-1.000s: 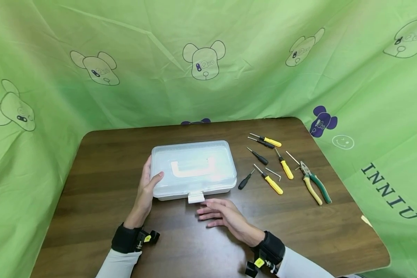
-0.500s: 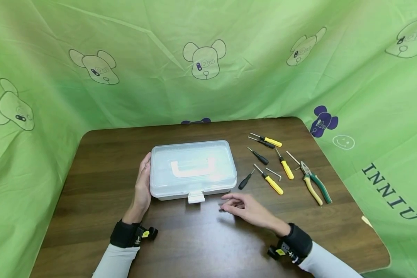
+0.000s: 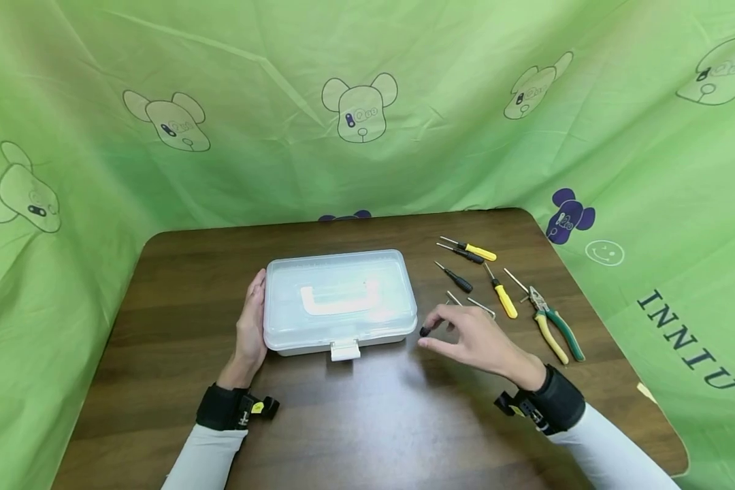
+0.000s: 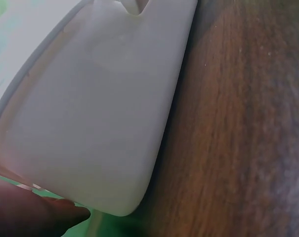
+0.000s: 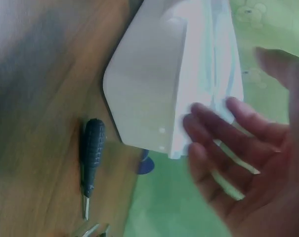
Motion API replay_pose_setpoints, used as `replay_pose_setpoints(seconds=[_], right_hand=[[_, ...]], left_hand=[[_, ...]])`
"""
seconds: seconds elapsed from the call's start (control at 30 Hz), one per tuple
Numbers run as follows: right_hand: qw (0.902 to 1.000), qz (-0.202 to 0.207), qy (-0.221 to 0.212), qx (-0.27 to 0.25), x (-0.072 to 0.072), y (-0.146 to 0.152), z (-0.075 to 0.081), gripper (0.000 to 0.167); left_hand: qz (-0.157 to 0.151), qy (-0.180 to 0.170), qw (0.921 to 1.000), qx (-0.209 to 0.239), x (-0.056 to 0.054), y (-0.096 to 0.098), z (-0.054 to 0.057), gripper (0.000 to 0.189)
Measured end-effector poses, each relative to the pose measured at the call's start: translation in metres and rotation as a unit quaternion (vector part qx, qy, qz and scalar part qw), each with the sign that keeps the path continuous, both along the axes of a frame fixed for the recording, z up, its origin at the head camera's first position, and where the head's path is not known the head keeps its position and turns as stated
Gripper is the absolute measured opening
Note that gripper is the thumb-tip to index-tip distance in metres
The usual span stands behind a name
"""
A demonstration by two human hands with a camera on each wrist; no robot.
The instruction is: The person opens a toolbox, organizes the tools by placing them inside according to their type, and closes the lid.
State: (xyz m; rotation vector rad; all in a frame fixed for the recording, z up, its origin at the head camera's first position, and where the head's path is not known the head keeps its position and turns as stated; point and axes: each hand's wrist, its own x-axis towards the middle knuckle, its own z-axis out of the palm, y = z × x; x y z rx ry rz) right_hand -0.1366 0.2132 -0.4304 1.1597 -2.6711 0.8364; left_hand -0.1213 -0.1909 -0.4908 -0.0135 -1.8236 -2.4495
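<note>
A closed box (image 3: 343, 279) with a translucent lid and a white front latch (image 3: 345, 350) sits mid-table. My left hand (image 3: 249, 333) rests along its left side, fingers extended; in the left wrist view the box's pale wall (image 4: 95, 103) fills much of the frame. My right hand (image 3: 478, 340) hovers beside the box's front right corner, over a small black-handled screwdriver (image 5: 93, 148). Thumb and fingers are apart around its handle end in the head view. The right wrist view shows that screwdriver lying on the table, the hand above it holding nothing.
Right of the box lie yellow-handled screwdrivers (image 3: 503, 299), more black-handled screwdrivers (image 3: 459, 280), a hex key (image 3: 481, 306) and pliers (image 3: 554, 323) with green and yellow grips. Part of one yellow screwdriver is hidden under my right hand. A green printed curtain (image 3: 245, 177) surrounds the wooden table (image 3: 177, 306).
My right hand has moved from the box's latch rightward and away from me to the small black screwdriver. The left thumb has come off the lid; the left hand stays at the box's side.
</note>
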Motion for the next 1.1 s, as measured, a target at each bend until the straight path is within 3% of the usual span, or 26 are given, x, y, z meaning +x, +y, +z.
replay_pose_setpoints(seconds=[0.1, 0.2, 0.33, 0.47, 0.73, 1.1], right_hand=[[0.9974, 0.018, 0.046, -0.053, -0.009, -0.003, -0.001, 0.03], [0.9939, 0.046, 0.068, -0.074, -0.019, -0.009, -0.001, 0.051], [0.9938, 0.078, 0.069, -0.039, -0.034, -0.017, 0.001, 0.091], [0.9926, 0.104, 0.062, -0.007, -0.046, -0.023, 0.0, 0.11], [0.9861, 0.151, 0.07, 0.006, -0.064, -0.032, -0.007, 0.118], [0.9857, 0.151, 0.06, 0.047, -0.081, -0.031, -0.017, 0.115]], left_hand=[[-0.003, 0.0, 1.0, 0.002, -0.002, 0.001, -0.001, 0.072], [-0.003, 0.004, 1.0, 0.004, -0.003, 0.002, -0.004, 0.071], [-0.001, 0.012, 0.9999, 0.005, -0.007, 0.002, -0.007, 0.07], [-0.003, 0.025, 0.9997, 0.004, -0.009, 0.001, -0.01, 0.07], [-0.007, 0.039, 0.9992, -0.004, -0.01, -0.001, -0.019, 0.067], [-0.012, 0.022, 0.9997, 0.004, -0.008, 0.001, -0.018, 0.072]])
